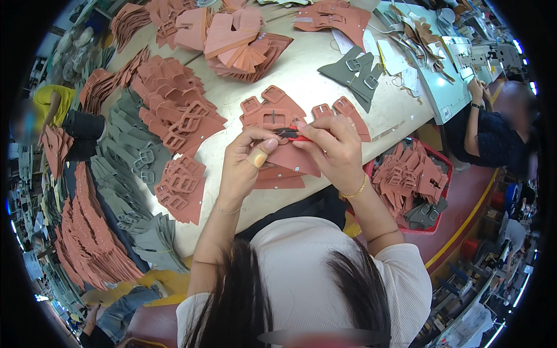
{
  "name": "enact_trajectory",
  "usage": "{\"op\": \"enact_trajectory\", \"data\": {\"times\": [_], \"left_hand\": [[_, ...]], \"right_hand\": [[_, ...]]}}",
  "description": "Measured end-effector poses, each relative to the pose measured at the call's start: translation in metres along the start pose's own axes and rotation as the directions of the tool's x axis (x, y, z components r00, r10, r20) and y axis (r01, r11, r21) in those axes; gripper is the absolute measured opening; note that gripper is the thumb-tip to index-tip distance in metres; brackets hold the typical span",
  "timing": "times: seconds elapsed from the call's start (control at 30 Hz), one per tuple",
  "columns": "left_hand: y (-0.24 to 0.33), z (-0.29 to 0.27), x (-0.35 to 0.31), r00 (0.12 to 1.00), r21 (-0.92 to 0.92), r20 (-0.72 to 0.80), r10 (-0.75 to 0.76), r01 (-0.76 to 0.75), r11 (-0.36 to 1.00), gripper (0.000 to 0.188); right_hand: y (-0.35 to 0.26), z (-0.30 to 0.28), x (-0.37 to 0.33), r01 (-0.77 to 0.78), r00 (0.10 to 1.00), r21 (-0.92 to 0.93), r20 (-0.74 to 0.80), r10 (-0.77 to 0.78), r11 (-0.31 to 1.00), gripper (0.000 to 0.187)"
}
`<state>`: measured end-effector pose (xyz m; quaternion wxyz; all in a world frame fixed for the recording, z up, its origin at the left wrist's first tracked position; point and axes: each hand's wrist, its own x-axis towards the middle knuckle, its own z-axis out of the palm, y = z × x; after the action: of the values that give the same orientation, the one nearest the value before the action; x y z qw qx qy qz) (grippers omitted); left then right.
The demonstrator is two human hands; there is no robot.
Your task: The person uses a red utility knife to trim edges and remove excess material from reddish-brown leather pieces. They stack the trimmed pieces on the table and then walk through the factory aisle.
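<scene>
Both my hands are raised over the near middle of the table. My right hand (337,146) is closed round a small red-handled hand tool with dark jaws (290,133); whether it is a snipper or pliers I cannot tell. Close to the jaws, my left hand (248,155) is pinched, its fingertips hiding what they hold, if anything. A yellowish patch covers part of its thumb. Directly below lie coral-coloured leather strap pieces with covered buckles (272,104), partly behind my hands. Another coral buckled piece (355,120) rests just right of them.
Stacks of coral buckled pieces (180,98) and grey-green pieces (119,133) fill the table's left. Grey-green buckled straps (357,72) lie farther back. At right stands a red crate (448,174) of pieces. A person (493,127) sits by a sewing machine (493,55).
</scene>
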<state>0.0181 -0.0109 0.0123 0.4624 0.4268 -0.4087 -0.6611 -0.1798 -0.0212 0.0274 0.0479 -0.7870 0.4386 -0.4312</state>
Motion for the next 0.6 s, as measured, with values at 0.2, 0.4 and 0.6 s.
{"op": "enact_trajectory", "data": {"times": [0.2,0.4,0.6], "left_hand": [[-0.003,-0.001,0.002,1.0,0.007,0.007,0.011,-0.011,1.0,0.009],[-0.002,-0.001,0.002,1.0,-0.281,0.022,0.014,-0.007,0.96,0.01],[-0.006,-0.024,0.002,0.995,-0.268,0.051,0.084,-0.067,0.961,0.022]], "right_hand": [[0.005,0.006,-0.004,-0.025,0.999,0.026,-0.036,0.026,0.999,0.027],[0.021,0.023,-0.016,-0.427,0.832,0.542,-0.077,0.549,0.724,0.022],[0.022,0.017,-0.029,-0.772,0.404,0.613,0.677,0.615,-0.168,0.013]]}}
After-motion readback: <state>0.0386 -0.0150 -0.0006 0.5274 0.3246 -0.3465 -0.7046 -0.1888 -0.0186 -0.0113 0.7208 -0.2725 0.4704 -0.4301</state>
